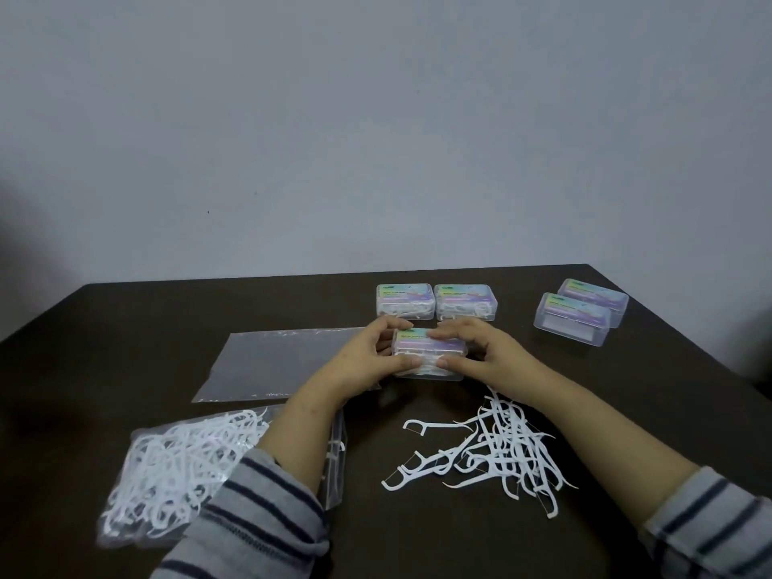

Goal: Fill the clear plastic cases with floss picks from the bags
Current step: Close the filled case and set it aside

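A clear plastic case (430,355) with a pastel label and white floss picks inside sits at the table's middle. My left hand (367,357) grips its left end, fingers over the lid and thumb on the front. My right hand (480,348) grips its right end the same way. Loose white floss picks (497,449) lie in a pile near the front right. A clear bag (175,465) full of picks lies at the front left, partly under my left forearm.
Two cases holding picks (404,302) (465,302) stand side by side behind my hands. Two more cases (570,319) (593,298) sit at the back right. A flat clear bag (271,363) lies left of the held case. The dark table (146,328) ends at a grey wall.
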